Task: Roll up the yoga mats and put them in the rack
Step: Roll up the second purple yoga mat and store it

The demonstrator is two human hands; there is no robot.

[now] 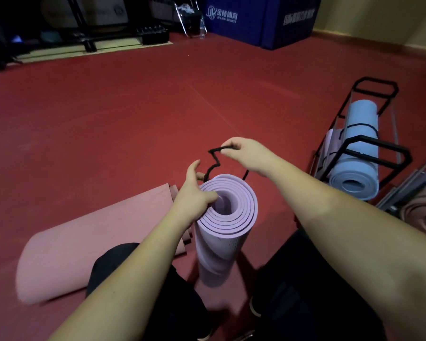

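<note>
A rolled lilac yoga mat (pixel 221 232) stands upright on the red floor between my knees. My left hand (pixel 194 195) grips its top rim, thumb inside the roll's hollow. My right hand (pixel 246 153) pinches one end of a crinkled black elastic strap (pixel 213 163) just above the roll; the strap runs down behind the mat's top. A pink mat (pixel 89 242) lies folded on the floor to the left. The black wire rack (pixel 379 148) at the right holds a rolled blue mat (pixel 357 153) and a pale lilac one (pixel 331 143) behind it.
A brownish rolled mat (pixel 423 215) sits in a grey frame at the far right edge. A blue padded block (pixel 263 18) and dark equipment racks (pixel 84 25) line the far wall. Open red floor (pixel 108 119) stretches ahead.
</note>
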